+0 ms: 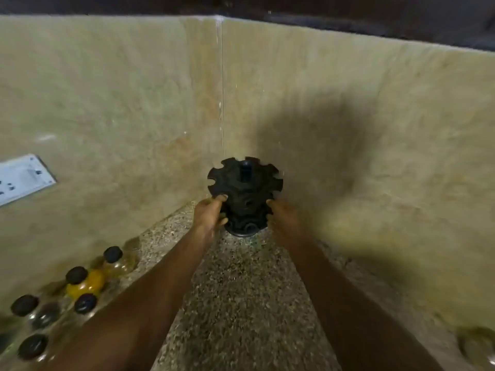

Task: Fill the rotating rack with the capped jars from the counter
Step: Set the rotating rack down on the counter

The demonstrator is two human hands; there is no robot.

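Note:
A black rotating rack (pixel 245 188) with notched tiers stands in the far corner of the speckled counter (pixel 241 303); its slots hold no jars. My left hand (pixel 210 214) grips its left side and my right hand (pixel 281 215) grips its right side. Several glass jars with black caps stand along the left wall: one at the back (pixel 113 254), one with yellow contents (pixel 80 281), another in front of it (pixel 85 303), and more nearer me (pixel 32 346). My left forearm hides part of that group.
Beige tiled walls meet right behind the rack. A white socket plate (pixel 21 178) sits on the left wall. A round glass or metal object (pixel 479 346) shows at the lower right edge.

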